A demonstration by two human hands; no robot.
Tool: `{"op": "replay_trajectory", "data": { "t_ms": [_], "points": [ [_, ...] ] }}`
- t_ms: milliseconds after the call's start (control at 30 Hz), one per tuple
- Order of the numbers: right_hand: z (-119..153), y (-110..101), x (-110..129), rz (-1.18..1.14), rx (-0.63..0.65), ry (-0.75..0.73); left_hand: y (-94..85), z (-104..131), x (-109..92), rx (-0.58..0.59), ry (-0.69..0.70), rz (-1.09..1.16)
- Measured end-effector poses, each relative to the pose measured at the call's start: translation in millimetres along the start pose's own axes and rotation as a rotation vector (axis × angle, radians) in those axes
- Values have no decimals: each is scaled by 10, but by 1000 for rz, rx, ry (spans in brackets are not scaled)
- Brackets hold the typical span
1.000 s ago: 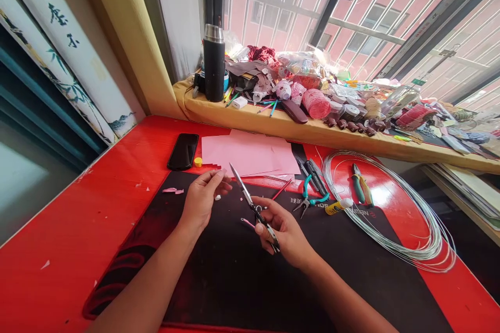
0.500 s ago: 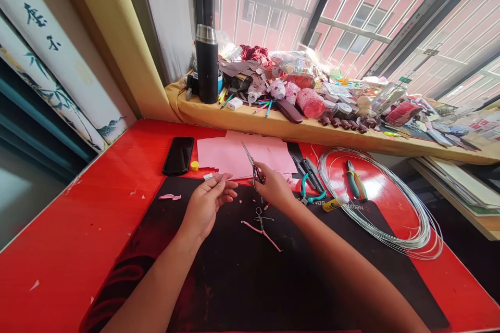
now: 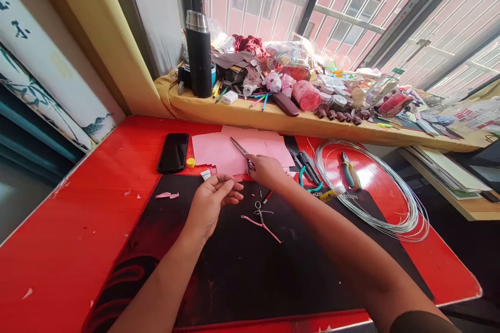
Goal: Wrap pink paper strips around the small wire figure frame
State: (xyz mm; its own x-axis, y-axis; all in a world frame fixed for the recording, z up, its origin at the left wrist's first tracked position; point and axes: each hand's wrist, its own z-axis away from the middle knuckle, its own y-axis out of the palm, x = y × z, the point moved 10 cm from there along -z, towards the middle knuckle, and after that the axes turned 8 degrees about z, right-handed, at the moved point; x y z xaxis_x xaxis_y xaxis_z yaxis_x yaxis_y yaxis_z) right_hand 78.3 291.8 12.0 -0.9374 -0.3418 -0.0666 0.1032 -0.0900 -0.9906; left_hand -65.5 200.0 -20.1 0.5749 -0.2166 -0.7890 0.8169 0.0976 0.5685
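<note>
My right hand point(image 3: 267, 171) has its fingers on the handles of the scissors point(image 3: 239, 146), whose blades lie over the pink paper sheets point(image 3: 219, 148). My left hand point(image 3: 213, 203) is closed in a pinch, with a small pink paper piece point(image 3: 236, 179) barely showing at the thumb and forefinger. Below the hands, a small wire figure point(image 3: 261, 221) with pink-wrapped legs rests on the black mat point(image 3: 250, 281). A pencil-like red stick point(image 3: 267, 196) lies near it, partly under my right wrist.
Left of the paper are a phone point(image 3: 173, 153) and a yellow cap point(image 3: 191, 163). To the right lie teal pliers point(image 3: 312, 186), a cutter knife point(image 3: 309, 168), a yellow glue tube point(image 3: 332, 193), a wire coil point(image 3: 414, 218) and larger pliers point(image 3: 350, 171). A cluttered sill point(image 3: 234, 114) runs behind.
My right hand has lowered the scissors leftward onto the pink paper. My left hand has shifted slightly right, still pinched. The camera view has shifted a little.
</note>
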Motion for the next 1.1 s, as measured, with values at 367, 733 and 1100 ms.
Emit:
{"op": "replay_trajectory", "data": {
  "t_ms": [367,733,1100],
  "points": [
    [190,-116,47,-88,-61,-21,37,11,15,18,-7,-78],
    [1023,13,61,-1049,-146,-84,213,67,102,137,115,-454],
    [1231,177,-101,-1001,-219,-19,404,214,203,242,172,-714]
  ]
}}
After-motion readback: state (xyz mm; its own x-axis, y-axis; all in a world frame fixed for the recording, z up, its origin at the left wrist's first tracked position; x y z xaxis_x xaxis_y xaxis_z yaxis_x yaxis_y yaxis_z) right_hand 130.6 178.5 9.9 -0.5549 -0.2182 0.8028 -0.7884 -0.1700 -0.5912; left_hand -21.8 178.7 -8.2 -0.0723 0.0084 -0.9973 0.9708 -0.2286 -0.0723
